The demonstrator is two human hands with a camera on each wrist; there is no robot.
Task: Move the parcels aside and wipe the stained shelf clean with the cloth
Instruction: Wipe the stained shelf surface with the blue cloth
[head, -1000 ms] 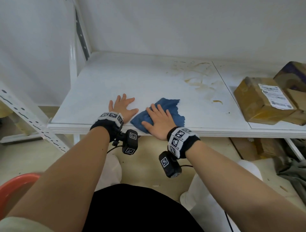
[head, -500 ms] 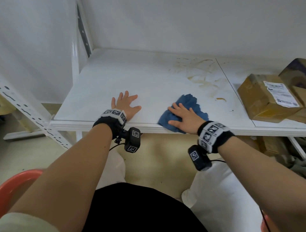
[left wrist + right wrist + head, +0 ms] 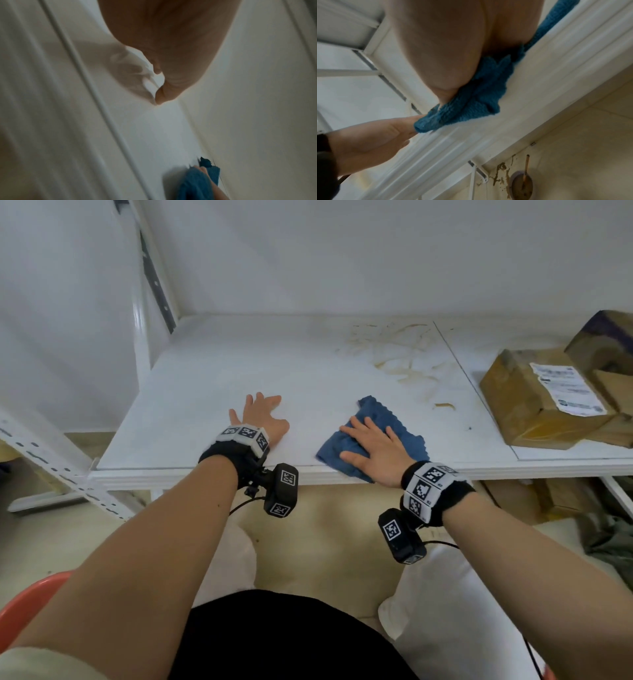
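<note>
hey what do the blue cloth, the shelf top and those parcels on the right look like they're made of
Blue cloth: looks like terry or microfibre, with a looped, fuzzy pile. Shelf: smooth white board, probably painted or laminated, with a ribbed front edge; brown stains sit on its surface. Parcels: brown cardboard, seemingly wrapped in glossy tape, with a white paper label.

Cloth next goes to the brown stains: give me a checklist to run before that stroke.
1. Right hand flat on cloth: ok.
2. Cloth fully on shelf: not ok, a corner hangs over the front edge.
3. Left hand braced on shelf: ok.
4. Path to stains free: ok.
5. Parcels clear of stains: ok, at right.
6. Cloth damp: cannot tell.
</note>
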